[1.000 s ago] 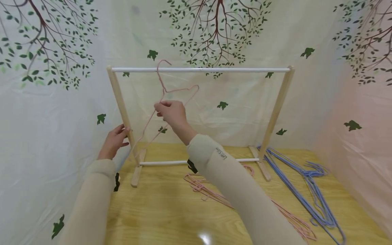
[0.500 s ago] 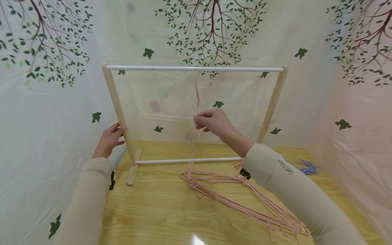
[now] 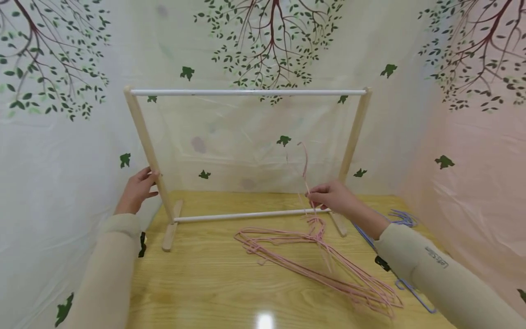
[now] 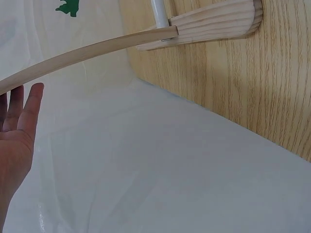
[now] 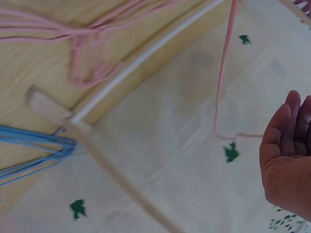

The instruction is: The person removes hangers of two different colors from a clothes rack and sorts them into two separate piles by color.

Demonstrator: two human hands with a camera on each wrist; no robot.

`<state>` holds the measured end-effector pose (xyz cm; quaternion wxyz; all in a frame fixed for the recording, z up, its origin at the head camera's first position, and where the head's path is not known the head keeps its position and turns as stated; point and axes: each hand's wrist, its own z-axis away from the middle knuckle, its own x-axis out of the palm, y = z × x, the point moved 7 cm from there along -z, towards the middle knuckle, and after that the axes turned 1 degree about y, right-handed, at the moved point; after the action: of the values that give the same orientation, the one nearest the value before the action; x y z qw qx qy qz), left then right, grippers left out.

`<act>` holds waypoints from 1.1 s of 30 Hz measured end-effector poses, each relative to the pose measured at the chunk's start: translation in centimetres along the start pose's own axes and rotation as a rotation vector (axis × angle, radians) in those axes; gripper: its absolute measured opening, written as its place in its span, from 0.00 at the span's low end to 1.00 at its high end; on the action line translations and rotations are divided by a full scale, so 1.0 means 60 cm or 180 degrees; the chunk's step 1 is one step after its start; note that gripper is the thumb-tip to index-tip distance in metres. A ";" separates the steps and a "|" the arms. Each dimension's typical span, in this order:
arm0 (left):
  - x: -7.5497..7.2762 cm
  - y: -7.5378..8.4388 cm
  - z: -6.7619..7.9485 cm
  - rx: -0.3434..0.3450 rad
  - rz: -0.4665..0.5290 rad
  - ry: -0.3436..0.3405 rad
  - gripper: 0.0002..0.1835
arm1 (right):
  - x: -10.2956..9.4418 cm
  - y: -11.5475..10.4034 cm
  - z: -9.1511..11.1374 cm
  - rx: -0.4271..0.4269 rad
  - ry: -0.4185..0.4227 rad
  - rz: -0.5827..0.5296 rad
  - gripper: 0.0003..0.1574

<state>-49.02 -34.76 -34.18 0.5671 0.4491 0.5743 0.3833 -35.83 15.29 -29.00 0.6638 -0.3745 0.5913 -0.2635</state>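
Note:
My right hand (image 3: 330, 197) pinches a thin pink clothes hanger (image 3: 305, 169), hook upward, in front of the rack's lower right part. It is seen nearly edge-on, and its lower end overlaps a pile of pink hangers (image 3: 316, 237) on the table. In the right wrist view, the held hanger (image 5: 222, 73) stretches past the fingers. My left hand (image 3: 137, 188) holds the left wooden post (image 3: 141, 128) of a small clothes rack between thumb and fingers. Some of those fingers show behind the post in the left wrist view. The rack's white top rail (image 3: 246, 92) carries no hanger.
Several blue hangers (image 3: 404, 218) lie on the wooden table (image 3: 205, 283) at the right, partly hidden by my right forearm. The rack's lower white rail (image 3: 230, 216) runs close above the table. A printed curtain (image 3: 53, 151) surrounds the table's back and sides.
My right hand has brought the pink hanger down from the top rail and moved it right, turning it edge-on. My left hand stays at the post. The head view has shifted slightly right.

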 end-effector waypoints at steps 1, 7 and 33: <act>-0.002 -0.001 0.002 -0.0005 -0.0018 0.0008 0.37 | -0.002 0.009 0.004 -0.0058 -0.0010 0.0055 0.17; -0.008 -0.005 0.011 -0.0007 -0.0020 0.0060 0.36 | -0.011 0.043 0.040 -0.0465 0.0060 0.0610 0.13; 0.010 0.015 0.059 -0.0060 -0.0019 0.0157 0.36 | 0.044 0.216 0.124 -0.0286 -0.0327 -0.0016 0.20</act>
<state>-45.38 -34.19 -33.74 0.5580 0.4324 0.5859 0.3979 -29.27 22.10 -40.89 0.6751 -0.4184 0.5668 -0.2188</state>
